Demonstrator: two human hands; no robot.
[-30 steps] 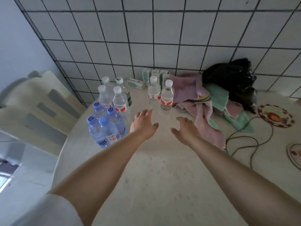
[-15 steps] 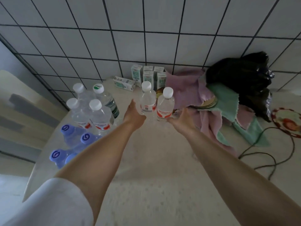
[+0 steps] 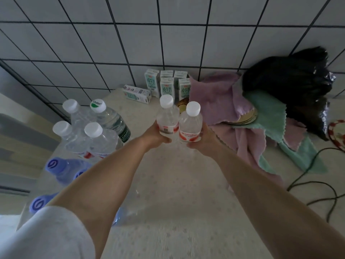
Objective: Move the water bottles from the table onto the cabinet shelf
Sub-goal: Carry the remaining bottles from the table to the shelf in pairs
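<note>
While each hand wraps one small bottle near the table's (image 3: 168,193) back edge, left hand (image 3: 154,136) on the left bottle (image 3: 167,118), right hand (image 3: 202,140) on the right bottle (image 3: 190,126), they look full, heavy and slippery; holding the middle seems best.

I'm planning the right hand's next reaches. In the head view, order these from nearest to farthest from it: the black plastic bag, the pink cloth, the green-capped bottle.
From the right hand:
1. Pink cloth, just right of it.
2. Green-capped bottle, left, past the left hand.
3. Black plastic bag, far right, by the wall.
</note>
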